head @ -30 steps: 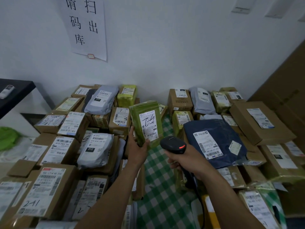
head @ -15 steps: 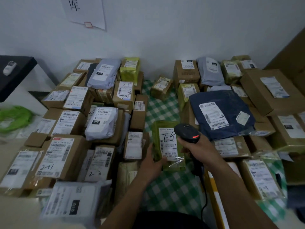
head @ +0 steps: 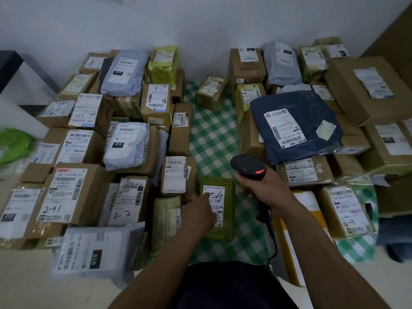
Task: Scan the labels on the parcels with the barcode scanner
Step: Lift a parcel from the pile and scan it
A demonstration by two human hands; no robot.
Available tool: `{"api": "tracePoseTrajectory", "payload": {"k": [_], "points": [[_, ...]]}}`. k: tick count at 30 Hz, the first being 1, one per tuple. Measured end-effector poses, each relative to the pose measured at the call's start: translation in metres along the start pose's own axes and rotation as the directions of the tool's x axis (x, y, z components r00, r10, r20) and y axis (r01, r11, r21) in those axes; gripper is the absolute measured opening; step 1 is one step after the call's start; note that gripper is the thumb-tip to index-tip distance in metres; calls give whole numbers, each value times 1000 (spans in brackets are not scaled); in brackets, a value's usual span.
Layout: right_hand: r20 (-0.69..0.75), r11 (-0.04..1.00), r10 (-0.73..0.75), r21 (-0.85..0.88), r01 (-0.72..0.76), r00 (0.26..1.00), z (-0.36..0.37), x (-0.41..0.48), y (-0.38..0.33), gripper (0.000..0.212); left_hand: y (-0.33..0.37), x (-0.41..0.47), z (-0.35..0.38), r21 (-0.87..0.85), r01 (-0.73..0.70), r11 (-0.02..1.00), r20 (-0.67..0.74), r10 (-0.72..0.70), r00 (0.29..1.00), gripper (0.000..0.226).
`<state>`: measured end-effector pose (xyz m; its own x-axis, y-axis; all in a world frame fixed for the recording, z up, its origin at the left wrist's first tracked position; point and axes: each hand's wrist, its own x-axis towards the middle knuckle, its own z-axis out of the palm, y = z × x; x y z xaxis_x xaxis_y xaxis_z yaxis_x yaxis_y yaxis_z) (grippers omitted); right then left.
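Note:
A green padded parcel (head: 225, 224) with a white label (head: 215, 196) marked in pen lies low on the green checked cloth (head: 211, 134), in the gap between the two piles. My left hand (head: 198, 214) grips its left side, fingers lying over part of the label. My right hand (head: 266, 191) holds the black barcode scanner (head: 247, 167) just right of and above the parcel. A red light glows on the scanner's head, and its cable (head: 273, 244) hangs down toward me.
Brown boxes and grey bags (head: 127, 146) with labels crowd the left side. A dark blue bag (head: 296, 126) and more boxes fill the right. A white wall closes the back, and a black tabletop (head: 9, 63) stands at far left.
My left hand has brought the green parcel down from in front of the scanner to the checked cloth near me. My head has tilted down. The scanner hand has stayed at about the same spot.

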<state>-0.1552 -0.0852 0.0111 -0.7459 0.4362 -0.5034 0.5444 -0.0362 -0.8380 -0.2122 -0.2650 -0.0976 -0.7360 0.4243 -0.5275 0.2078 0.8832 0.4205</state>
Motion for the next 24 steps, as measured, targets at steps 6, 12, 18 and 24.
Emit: {"api": "tracePoseTrajectory", "payload": {"k": [6,12,18,24], "points": [[-15,1000,11,-2,-11,1000,-5,1,2,40,26,54,-26,89,-283,955,71,277,958,88],[-20,999,25,24,-25,999,-11,3,9,41,5,60,-1,170,-266,949,251,219,943,120],[-22,999,28,26,-27,999,-12,7,8,40,-16,44,5,211,-275,938,200,234,951,117],[-68,998,-12,57,16,998,-27,8,3,39,13,50,-23,155,-276,949,88,265,960,67]]}}
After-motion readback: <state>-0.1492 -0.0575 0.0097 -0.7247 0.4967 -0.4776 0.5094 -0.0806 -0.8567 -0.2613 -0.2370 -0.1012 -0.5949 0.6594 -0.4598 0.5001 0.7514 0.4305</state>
